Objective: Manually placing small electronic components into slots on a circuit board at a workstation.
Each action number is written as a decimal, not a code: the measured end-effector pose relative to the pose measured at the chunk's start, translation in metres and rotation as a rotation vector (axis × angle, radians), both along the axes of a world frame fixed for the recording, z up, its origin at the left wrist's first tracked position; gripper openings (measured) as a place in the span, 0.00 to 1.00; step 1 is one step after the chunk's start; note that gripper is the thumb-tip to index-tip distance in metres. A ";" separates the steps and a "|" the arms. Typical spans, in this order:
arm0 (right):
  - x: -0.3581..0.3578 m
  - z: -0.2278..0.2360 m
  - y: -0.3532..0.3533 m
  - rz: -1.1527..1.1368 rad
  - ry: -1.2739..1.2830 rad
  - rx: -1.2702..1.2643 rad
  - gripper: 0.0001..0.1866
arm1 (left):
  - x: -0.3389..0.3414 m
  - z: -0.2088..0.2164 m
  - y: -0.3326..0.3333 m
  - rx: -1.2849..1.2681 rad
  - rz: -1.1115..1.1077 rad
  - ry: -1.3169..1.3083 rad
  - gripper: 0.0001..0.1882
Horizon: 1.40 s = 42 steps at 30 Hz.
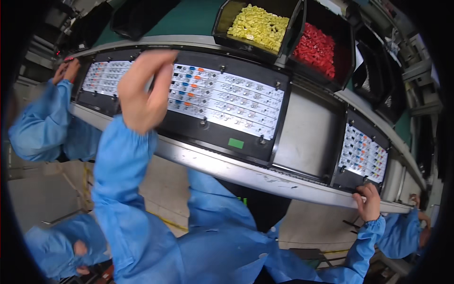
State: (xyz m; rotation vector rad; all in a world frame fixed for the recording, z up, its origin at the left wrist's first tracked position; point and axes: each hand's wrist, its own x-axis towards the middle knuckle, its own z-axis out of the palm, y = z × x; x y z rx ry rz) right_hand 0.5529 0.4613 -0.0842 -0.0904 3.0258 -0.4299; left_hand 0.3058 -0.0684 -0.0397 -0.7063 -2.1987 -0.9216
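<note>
My left hand (144, 92) is raised over the left part of a black fixture (184, 120). Its fingers are bent in toward the thumb, and motion blurs their tips; whatever is between them cannot be made out. In this fixture lie several white circuit board strips (227, 99) with black, blue and orange parts at their left ends. Far to the right, my right hand (370, 204) curls its fingers over the near edge of another black fixture (341, 176). That one also carries white board strips (363, 154) with small coloured parts.
A metal conveyor rail (227, 171) runs along the near side. Beyond the fixtures stand black bins with yellow parts (257, 28) and red parts (316, 49). A co-worker's hands (66, 71) are by a third fixture (90, 99) at left. Another blue sleeve (399, 232) shows at right.
</note>
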 end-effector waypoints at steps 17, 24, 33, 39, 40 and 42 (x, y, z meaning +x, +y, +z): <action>-0.356 0.022 -0.129 -0.032 0.106 0.233 0.15 | -0.188 -0.009 0.151 -0.648 -0.049 -0.504 0.13; -0.378 0.016 -0.120 -0.035 0.030 0.087 0.16 | -0.173 -0.007 0.139 -0.662 -0.061 -0.335 0.09; -0.388 -0.006 -0.099 -0.001 0.107 0.109 0.12 | -0.194 -0.009 0.133 -0.484 -0.118 -0.360 0.10; -0.395 -0.021 -0.092 0.073 0.344 0.166 0.13 | -0.187 0.036 0.115 -0.375 -0.229 -0.286 0.09; -0.394 -0.019 -0.100 0.114 0.359 0.130 0.12 | -0.180 0.046 0.109 -0.362 -0.191 -0.294 0.09; -0.390 -0.009 -0.117 0.156 0.395 0.082 0.12 | -0.181 0.060 0.099 -0.357 -0.173 -0.301 0.09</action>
